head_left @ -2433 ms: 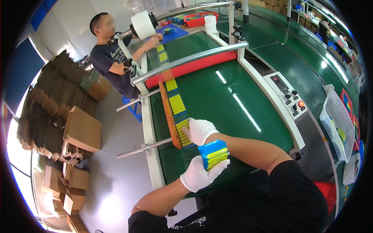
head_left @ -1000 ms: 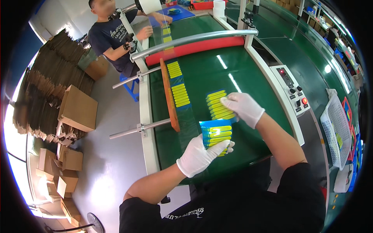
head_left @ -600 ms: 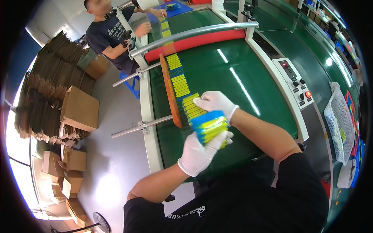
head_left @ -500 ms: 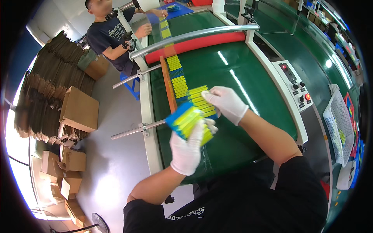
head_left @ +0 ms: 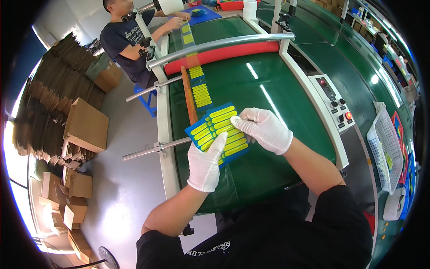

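Card (head_left: 202,135) in left hand (head_left: 204,168)

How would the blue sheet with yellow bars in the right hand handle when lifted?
The sheet is probably light: it looks thin, and the right hand pinches one edge. Perhaps fairly stiff, since it looks nearly flat, though the left hand may be supporting it. Unlikely to roll, being flat.

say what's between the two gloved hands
Blue cards with yellow strips, gripped by the left hand and right hand, in the head view.
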A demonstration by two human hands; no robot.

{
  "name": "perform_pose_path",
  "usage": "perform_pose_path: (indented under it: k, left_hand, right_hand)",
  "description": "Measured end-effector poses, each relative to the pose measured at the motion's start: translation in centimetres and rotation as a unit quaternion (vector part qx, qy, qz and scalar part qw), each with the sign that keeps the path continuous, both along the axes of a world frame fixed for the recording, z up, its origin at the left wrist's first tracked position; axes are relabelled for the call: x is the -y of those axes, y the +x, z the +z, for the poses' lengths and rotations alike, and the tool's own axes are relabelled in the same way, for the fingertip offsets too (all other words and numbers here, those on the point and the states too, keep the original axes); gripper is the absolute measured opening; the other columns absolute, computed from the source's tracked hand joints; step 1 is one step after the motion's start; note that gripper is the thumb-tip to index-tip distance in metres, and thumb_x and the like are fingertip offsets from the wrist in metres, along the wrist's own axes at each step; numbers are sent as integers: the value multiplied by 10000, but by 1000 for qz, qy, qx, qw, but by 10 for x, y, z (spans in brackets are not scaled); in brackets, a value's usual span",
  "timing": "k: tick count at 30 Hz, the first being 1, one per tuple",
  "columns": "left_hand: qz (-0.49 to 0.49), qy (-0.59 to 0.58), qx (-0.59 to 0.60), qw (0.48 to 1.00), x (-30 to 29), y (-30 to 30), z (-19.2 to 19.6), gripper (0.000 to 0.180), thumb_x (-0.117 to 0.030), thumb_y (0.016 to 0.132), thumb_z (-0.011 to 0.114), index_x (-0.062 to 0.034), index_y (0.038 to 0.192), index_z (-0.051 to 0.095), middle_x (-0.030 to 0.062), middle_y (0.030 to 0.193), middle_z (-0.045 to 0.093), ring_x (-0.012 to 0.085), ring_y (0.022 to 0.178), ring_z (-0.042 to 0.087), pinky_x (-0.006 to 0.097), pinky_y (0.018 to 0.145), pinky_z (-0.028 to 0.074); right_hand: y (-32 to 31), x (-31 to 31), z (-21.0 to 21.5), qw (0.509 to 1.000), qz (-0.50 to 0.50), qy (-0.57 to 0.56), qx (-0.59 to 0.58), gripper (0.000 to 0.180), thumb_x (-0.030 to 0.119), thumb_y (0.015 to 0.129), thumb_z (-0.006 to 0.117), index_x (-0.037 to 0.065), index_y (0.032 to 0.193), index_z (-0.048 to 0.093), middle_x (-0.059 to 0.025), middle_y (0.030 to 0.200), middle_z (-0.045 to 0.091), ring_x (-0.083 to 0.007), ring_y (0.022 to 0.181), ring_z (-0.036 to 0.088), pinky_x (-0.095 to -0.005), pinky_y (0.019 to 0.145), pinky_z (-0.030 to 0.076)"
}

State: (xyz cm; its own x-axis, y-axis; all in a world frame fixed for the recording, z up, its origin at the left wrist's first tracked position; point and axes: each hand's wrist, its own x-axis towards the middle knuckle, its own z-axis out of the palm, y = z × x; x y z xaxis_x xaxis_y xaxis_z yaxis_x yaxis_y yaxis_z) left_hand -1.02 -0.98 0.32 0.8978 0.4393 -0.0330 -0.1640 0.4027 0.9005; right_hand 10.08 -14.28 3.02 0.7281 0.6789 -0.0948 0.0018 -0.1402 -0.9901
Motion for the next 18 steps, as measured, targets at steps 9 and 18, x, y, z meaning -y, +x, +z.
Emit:
perform_pose_path:
  k: [9, 18]
  left_hand:
    - [-11, 104, 4, 994, 12, -18, 13, 284, -20, 908, 607, 32, 1181, 553, 84, 1109, 646, 153, 976, 633, 302, 863, 512]
    - [-59, 160, 7, 985, 24, -23, 1, 286, -69, 881, 671, 34, 1137, 597, 91, 1056, 683, 151, 919, 666, 292, 826, 534]
  right_hand:
    - [46, 10, -14, 997, -67, -30, -17, 362, 355, 960, 554, 11, 851, 578, -20, 656, 532, -76, 486, 475, -218, 442, 403]
    - [69, -89, -73, 983, 54, -158, 74, 412, 376, 922, 566, -21, 837, 636, -96, 704, 625, -185, 591, 614, -318, 573, 489]
